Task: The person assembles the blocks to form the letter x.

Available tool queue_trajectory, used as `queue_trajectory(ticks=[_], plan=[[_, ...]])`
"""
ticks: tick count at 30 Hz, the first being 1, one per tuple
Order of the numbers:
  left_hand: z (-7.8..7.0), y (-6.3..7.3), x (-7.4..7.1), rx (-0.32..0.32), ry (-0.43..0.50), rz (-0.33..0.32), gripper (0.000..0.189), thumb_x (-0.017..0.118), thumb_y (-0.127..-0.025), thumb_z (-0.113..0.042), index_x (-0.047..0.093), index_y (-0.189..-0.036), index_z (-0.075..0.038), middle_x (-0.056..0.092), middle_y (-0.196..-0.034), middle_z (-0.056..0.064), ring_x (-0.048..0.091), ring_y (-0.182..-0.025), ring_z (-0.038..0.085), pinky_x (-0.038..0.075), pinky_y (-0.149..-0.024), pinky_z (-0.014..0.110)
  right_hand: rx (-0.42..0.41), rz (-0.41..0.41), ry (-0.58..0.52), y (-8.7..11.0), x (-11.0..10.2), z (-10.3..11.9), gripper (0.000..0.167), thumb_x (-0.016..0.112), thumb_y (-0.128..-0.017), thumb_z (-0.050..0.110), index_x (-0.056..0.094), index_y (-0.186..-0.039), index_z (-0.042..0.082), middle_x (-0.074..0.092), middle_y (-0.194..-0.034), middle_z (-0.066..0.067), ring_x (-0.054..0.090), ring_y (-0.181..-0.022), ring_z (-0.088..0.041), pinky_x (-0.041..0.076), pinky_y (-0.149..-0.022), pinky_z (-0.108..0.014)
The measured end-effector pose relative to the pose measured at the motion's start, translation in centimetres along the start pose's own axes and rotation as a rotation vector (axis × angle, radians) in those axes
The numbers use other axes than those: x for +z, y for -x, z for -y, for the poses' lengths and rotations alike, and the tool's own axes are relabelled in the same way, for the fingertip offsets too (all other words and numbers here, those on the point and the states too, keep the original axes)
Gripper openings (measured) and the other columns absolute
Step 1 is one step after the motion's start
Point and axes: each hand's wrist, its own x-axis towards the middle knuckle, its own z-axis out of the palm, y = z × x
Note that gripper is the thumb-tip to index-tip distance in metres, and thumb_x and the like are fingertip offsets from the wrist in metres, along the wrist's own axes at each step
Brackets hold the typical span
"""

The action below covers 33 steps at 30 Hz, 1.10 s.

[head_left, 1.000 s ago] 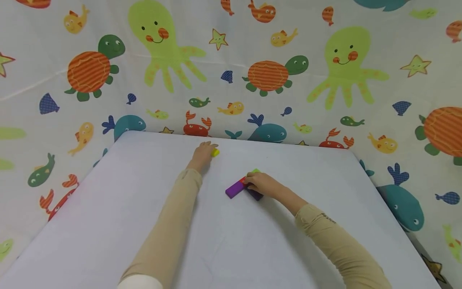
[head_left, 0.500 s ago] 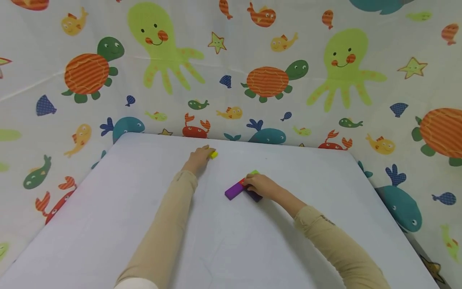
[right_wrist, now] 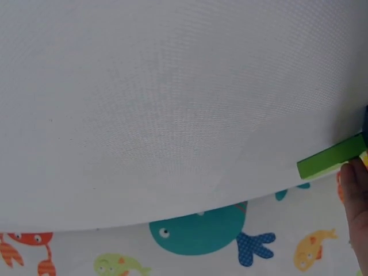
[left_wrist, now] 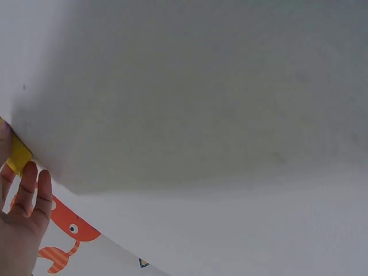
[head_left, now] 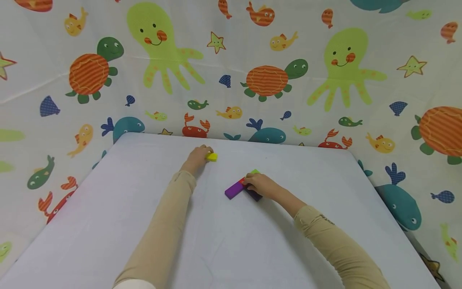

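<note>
My left hand pinches a small yellow block near the far edge of the table. In the left wrist view, thumb and fingers lie along the yellow block. At centre right, my right hand has its fingers bent over a red block, which is mostly hidden. A purple block sticks out to the left of it, a green block behind and a dark block in front, partly under the hand. The right wrist view shows fingertips against the green block.
A white table spreads under both arms. Right behind its far edge hangs a curtain printed with sea animals, which also runs along the left and right sides.
The left hand has shifted slightly left and nearer with the yellow block, which has turned and shows more of its length. My right hand stays over the other blocks.
</note>
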Motion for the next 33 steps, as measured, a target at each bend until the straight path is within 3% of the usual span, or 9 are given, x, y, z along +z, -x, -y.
queue_trajectory(ticks=[6, 13, 19, 33], plan=[[-0.1, 0.2, -0.2, -0.016, 0.095, -0.005, 0.036, 0.062, -0.088, -0.004, 0.054, -0.123, 0.003, 0.053, -0.127, 0.020, 0.051, -0.117, 0.032, 0.038, -0.109, 0.042, 0.012, 0.000, -0.011, 0.0, 0.0, -0.1, 0.019, 0.064, -0.087, 0.006, 0.069, -0.105, 0.003, 0.065, -0.103, -0.008, 0.064, -0.099, -0.021, 0.052, -0.090, -0.032], [0.1, 0.0, -0.3, -0.059, 0.221, -0.021, 0.040, 0.062, -0.088, -0.002, 0.051, -0.126, 0.005, 0.053, -0.129, 0.020, 0.049, -0.118, 0.033, 0.035, -0.110, 0.043, 0.025, -0.003, -0.014, 0.0, 0.1, -0.2, 0.020, 0.064, -0.087, 0.006, 0.069, -0.106, 0.003, 0.065, -0.104, -0.007, 0.064, -0.101, -0.020, 0.052, -0.091, -0.031], [0.6, -0.3, -0.4, -0.073, 0.244, -0.063, 0.041, 0.064, -0.087, -0.004, 0.053, -0.125, 0.006, 0.055, -0.126, 0.021, 0.050, -0.113, 0.033, 0.038, -0.107, 0.043, 0.028, -0.004, -0.029, 0.0, 0.2, -0.2, 0.020, 0.063, -0.088, 0.006, 0.069, -0.107, 0.003, 0.065, -0.103, -0.007, 0.064, -0.102, -0.021, 0.052, -0.091, -0.031], [0.2, 0.3, -1.8, -0.065, 0.344, -0.151, 0.042, 0.070, -0.084, -0.010, 0.059, -0.122, 0.004, 0.060, -0.123, 0.021, 0.057, -0.101, 0.033, 0.047, -0.096, 0.042, 0.044, 0.005, -0.047, -0.1, 0.4, 0.0, 0.020, 0.064, -0.088, 0.006, 0.069, -0.107, 0.004, 0.065, -0.103, -0.007, 0.063, -0.100, -0.020, 0.052, -0.091, -0.032]])
